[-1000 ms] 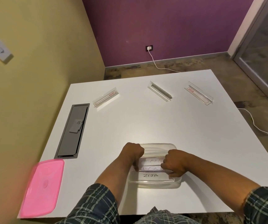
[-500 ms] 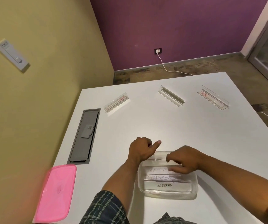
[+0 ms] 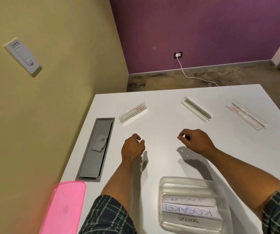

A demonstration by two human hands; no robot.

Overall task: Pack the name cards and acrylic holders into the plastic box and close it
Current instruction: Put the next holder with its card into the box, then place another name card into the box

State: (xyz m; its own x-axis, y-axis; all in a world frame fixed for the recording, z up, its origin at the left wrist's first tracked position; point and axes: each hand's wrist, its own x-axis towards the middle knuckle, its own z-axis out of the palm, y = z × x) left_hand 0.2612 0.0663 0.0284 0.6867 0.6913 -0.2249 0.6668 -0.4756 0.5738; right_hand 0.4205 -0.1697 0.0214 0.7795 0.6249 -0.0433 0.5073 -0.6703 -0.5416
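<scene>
The clear plastic box (image 3: 169, 181) sits near the table's front edge with three white name cards (image 3: 187, 211) lying in it, written side up. Its pink lid (image 3: 63, 208) lies at the front left corner. Three clear acrylic holders rest across the far part of the table: one at the left (image 3: 133, 112), one in the middle (image 3: 195, 108), one at the right (image 3: 245, 114). My left hand (image 3: 132, 148) and my right hand (image 3: 195, 141) hover above the table between the box and the holders, fingers loosely curled, holding nothing.
A grey cable hatch (image 3: 96, 149) is set into the white table (image 3: 169, 129) along its left side. A yellow wall stands close on the left, a purple wall behind. A white cable (image 3: 195, 76) runs across the floor from a wall socket.
Both hands have left the box and moved forward over the table toward the holders. The view has tilted up and shifted, so the box now sits lower in the frame.
</scene>
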